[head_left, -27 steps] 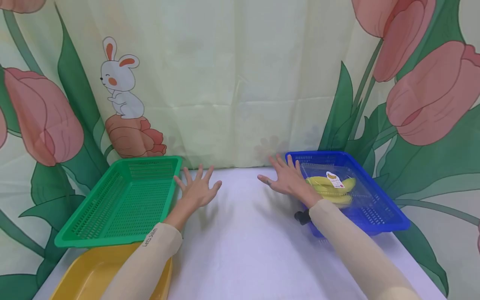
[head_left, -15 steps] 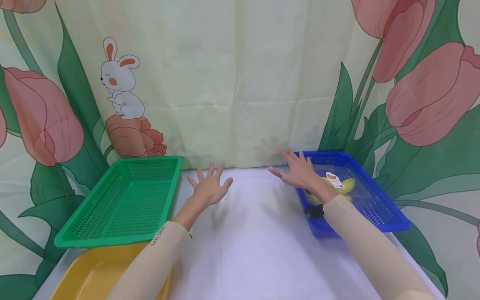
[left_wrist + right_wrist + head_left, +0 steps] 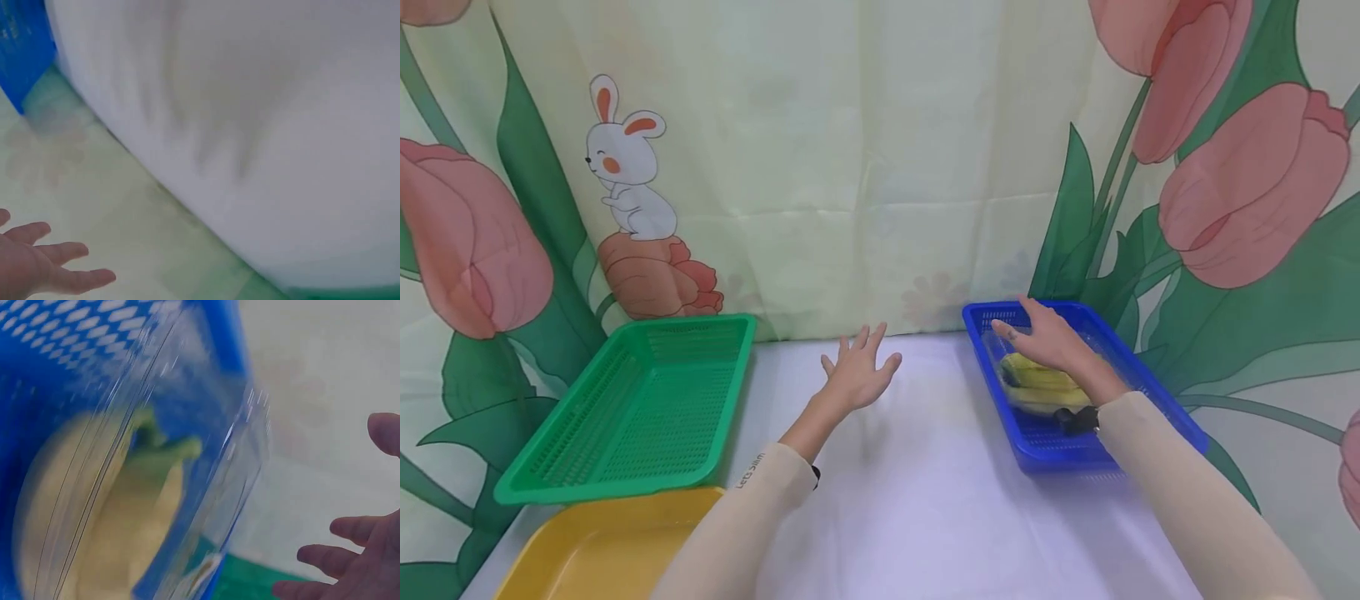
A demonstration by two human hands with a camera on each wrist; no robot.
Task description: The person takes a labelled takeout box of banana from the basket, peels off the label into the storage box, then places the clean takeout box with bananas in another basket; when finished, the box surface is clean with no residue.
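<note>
A blue basket stands at the right of the white table. In it lies a bunch of yellow bananas in a clear plastic bag. My right hand hovers over the bananas with straight fingers; whether it touches the bag I cannot tell. My left hand floats above the table's middle, fingers spread, holding nothing. In the right wrist view the bag and bananas fill the frame, with fingertips at the right edge.
A green basket stands at the left, with a yellow tray in front of it at the near left corner. A flowered curtain hangs right behind the table.
My right hand has moved right, from beside the blue basket to over the bananas. My left hand has drifted right toward the table's middle.
</note>
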